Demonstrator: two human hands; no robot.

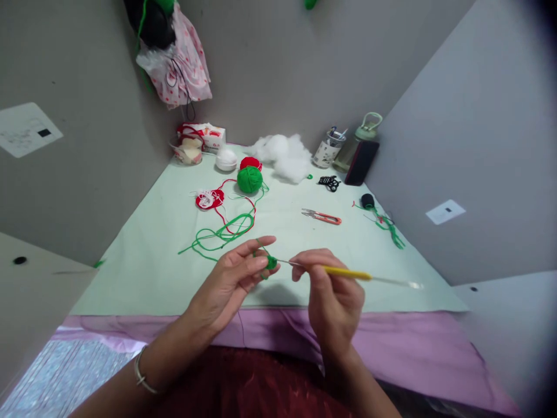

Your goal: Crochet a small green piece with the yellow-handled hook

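Observation:
My left hand pinches a small green crochet piece between thumb and fingers, with green yarn running over the forefinger. My right hand grips a yellow-handled crochet hook, its metal tip pushed into the green piece. Both hands hover above the near edge of the pale green table mat. Loose green yarn trails back to a green yarn ball.
On the mat lie orange-handled snips, a red crochet piece with white yarn, a white ball, red yarn, white stuffing, a pen cup, a water bottle, a black phone. Grey walls enclose the desk.

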